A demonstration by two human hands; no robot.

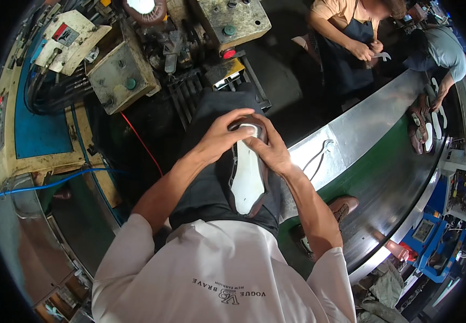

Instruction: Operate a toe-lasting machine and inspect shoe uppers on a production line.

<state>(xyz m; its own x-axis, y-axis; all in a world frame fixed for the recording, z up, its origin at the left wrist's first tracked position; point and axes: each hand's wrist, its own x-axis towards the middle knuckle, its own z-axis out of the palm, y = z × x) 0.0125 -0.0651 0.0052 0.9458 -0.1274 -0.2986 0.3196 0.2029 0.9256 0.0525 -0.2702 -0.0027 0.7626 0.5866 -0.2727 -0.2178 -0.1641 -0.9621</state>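
Note:
A brown leather shoe upper point(259, 200), stretched over a last, rests bottom up on my lap. Its white insole point(247, 177) faces me, and the pointed toe end lies nearest my body. Around the far, rounded heel end, my left hand point(223, 135) is closed on the left side. My right hand point(269, 146) wraps the right side, fingers curled over the leather edge. Both thumbs press onto the white bottom near the heel. The fingers partly hide the heel edge.
Lasting pincers point(319, 156) lie on the metal ledge point(362, 124) to my right. A green conveyor belt point(373, 167) carries brown shoes point(418, 126) farther off. Ahead stand machine control boxes point(120, 75). A blue hose point(55, 182) crosses at left. Two people work at upper right.

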